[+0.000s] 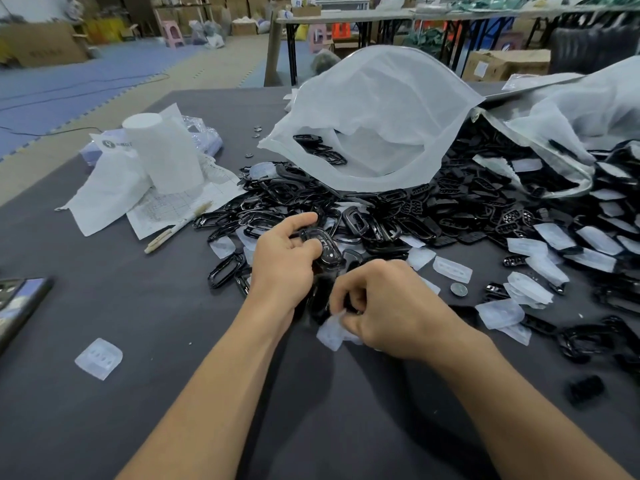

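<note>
Item: black shell [327,252], small moulded plastic casing, glossy.
Location: above the grey table [138,341], at the near edge of a heap [381,216] of like black parts that spills from a white bag [374,109].
Held by: left hand [284,268], thumb and curled fingers closed round its far end.
Handling, as judged: light, stiff, and slick on its shiny faces. It is best gripped by the long side edges, not the flat faces.
Lie: the long axis runs slantwise, far-left to near-right. Which end leads cannot be told.

Item: clear pad [330,334], milky, soft-looking.
Held by: right hand [384,306], fingers curled and pinching one edge. The rest of the pad droops toward the table, just near of the shell.
Handling, as judged: very light and floppy, so a pinch at the rim suffices.

Nearby: a coin [459,289], lying flat to the right.
</note>
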The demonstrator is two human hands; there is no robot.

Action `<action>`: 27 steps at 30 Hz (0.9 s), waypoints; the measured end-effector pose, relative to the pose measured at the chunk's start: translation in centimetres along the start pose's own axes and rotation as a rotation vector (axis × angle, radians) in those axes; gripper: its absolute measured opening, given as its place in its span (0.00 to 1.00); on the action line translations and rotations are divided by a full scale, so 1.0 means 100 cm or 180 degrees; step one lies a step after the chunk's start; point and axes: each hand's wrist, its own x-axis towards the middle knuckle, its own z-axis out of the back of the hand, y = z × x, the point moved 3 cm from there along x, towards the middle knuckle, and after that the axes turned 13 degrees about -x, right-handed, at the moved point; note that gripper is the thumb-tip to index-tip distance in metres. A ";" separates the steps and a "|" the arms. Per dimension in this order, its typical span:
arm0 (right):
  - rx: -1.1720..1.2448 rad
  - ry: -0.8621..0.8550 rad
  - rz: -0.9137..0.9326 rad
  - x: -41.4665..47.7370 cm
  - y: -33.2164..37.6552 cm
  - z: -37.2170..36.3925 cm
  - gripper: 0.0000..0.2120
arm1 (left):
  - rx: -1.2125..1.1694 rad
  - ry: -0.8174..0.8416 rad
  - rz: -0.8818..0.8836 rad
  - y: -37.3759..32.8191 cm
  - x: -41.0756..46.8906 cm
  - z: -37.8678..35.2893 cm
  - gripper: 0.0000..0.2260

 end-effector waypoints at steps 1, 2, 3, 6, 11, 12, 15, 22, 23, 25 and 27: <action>0.0095 -0.0014 -0.0002 0.000 -0.001 0.000 0.08 | -0.0012 0.0036 -0.0016 0.001 0.000 -0.001 0.19; 0.0233 -0.0013 -0.0022 0.000 -0.003 0.001 0.09 | -0.0039 0.0075 -0.0019 0.001 0.000 -0.002 0.19; 0.0429 -0.0028 -0.0064 0.001 -0.005 0.002 0.09 | -0.0072 0.0126 -0.0010 0.002 0.000 -0.003 0.19; 0.1410 -0.0341 -0.0464 0.003 -0.018 0.008 0.10 | -0.0127 0.0308 -0.0007 0.002 -0.002 -0.005 0.18; 0.2693 -0.0928 -0.0760 0.004 -0.034 0.019 0.03 | -0.0274 0.0575 0.0069 0.000 -0.006 -0.009 0.17; 0.2827 -0.1005 -0.0740 0.004 -0.034 0.019 0.04 | -0.0289 0.0614 0.0074 -0.001 -0.007 -0.010 0.16; 0.2848 -0.1296 -0.0705 0.003 -0.035 0.017 0.07 | -0.0248 0.0779 0.0089 -0.002 -0.011 -0.013 0.13; 0.3095 -0.1279 -0.0740 0.004 -0.036 0.016 0.08 | -0.0400 0.1093 0.0152 -0.003 -0.021 -0.024 0.14; 0.3123 -0.1273 -0.0771 0.005 -0.036 0.016 0.08 | -0.0456 0.1148 0.0203 -0.002 -0.023 -0.026 0.14; 0.3079 -0.1294 -0.0843 0.006 -0.036 0.014 0.07 | -0.0633 0.1194 0.0308 -0.002 -0.025 -0.029 0.13; 0.2926 -0.1334 -0.0910 0.006 -0.035 0.012 0.05 | -0.0740 0.1193 0.0329 -0.002 -0.027 -0.032 0.12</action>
